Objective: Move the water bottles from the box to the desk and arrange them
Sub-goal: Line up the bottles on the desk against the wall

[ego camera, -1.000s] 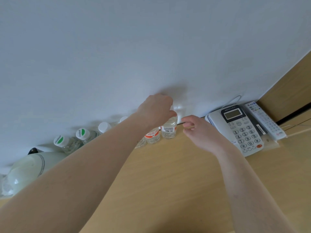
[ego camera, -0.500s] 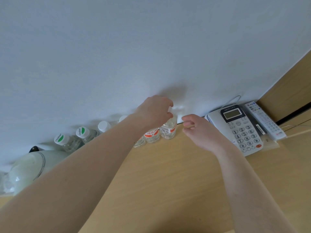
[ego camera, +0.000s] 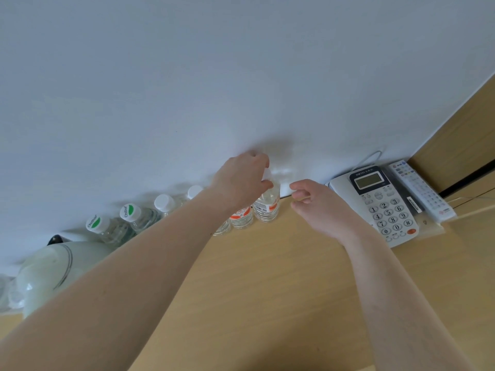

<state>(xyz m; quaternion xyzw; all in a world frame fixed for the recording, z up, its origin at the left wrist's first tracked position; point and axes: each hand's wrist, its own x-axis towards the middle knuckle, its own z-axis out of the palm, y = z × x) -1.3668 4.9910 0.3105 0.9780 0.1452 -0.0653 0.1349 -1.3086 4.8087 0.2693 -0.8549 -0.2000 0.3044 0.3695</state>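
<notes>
Several clear water bottles stand in a row along the white wall on the wooden desk [ego camera: 267, 277]. My left hand [ego camera: 242, 180] grips the top of the rightmost bottle [ego camera: 266, 208], which has an orange and white label. A second orange-labelled bottle [ego camera: 241, 218] stands just left of it, partly behind my forearm. Farther left are white-capped bottles [ego camera: 164, 203] and two with green-marked caps [ego camera: 130, 212]. My right hand [ego camera: 318, 207] hovers just right of the held bottle, fingers loosely curled, holding nothing. The box is out of view.
A white desk phone [ego camera: 380, 204] and a white remote control [ego camera: 420, 191] lie at the right by the wall. A pale green kettle [ego camera: 45, 269] stands at the far left. A wooden panel [ego camera: 460, 135] rises at the right.
The held bottle has been tilted slightly and set back near upright by my left hand. My right hand has stayed beside it, barely moving.
</notes>
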